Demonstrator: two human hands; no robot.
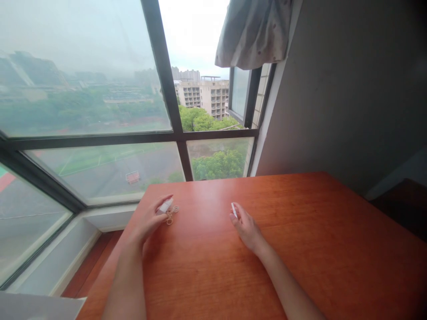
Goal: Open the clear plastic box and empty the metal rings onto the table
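Note:
My left hand rests on the reddish wooden table near its left edge, fingers pinching a small white piece. A small golden metal item with rings lies on the table right under those fingertips. My right hand lies near the middle of the table, palm down, holding a thin white piece between its fingertips. The two hands are about a forearm's length apart.
A large window with dark frames stands beyond the table's far edge, with a low sill at the left. A grey wall rises at the right, and a curtain hangs above.

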